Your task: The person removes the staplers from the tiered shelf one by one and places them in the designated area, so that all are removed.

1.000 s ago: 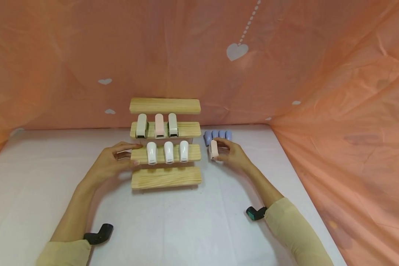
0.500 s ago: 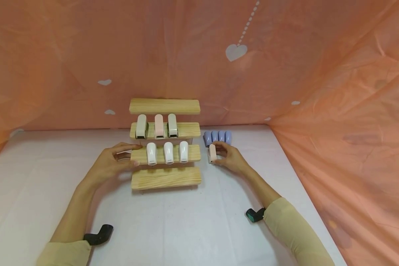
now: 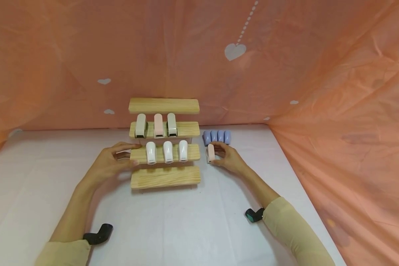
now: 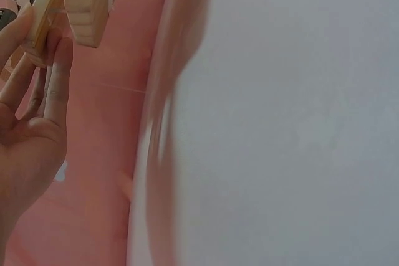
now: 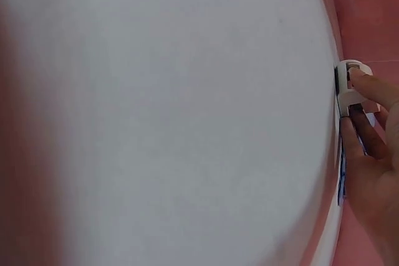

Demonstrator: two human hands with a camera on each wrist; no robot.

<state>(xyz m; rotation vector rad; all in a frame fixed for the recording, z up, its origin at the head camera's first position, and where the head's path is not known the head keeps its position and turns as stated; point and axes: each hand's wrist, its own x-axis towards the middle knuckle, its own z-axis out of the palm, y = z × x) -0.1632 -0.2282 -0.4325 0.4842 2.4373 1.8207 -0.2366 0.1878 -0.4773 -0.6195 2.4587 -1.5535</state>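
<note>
My left hand (image 3: 111,162) pinches the left end of a middle tier of a stepped wooden display rack (image 3: 165,178). The left wrist view shows fingers on both sides of the board (image 4: 48,14). Just right of the rack, my right hand (image 3: 231,159) holds a small pale pink stapler (image 3: 211,153) between thumb and fingers. In the right wrist view this stapler (image 5: 344,95) appears to stand on the table. White staplers (image 3: 167,152) line the tier that my left hand grips. One tier higher stand two grey-green staplers (image 3: 141,125) with a pink stapler (image 3: 158,125) between them.
Several purple staplers (image 3: 221,137) stand in a row on the table right of the rack, just behind my right hand. An orange cloth backdrop (image 3: 166,55) with white hearts rises behind and at the right. White cloth covers the table (image 3: 186,225).
My right hand has brought the pink stapler slightly toward me, away from the purple row, and its tilt has changed. The left hand keeps its hold on the rack.
</note>
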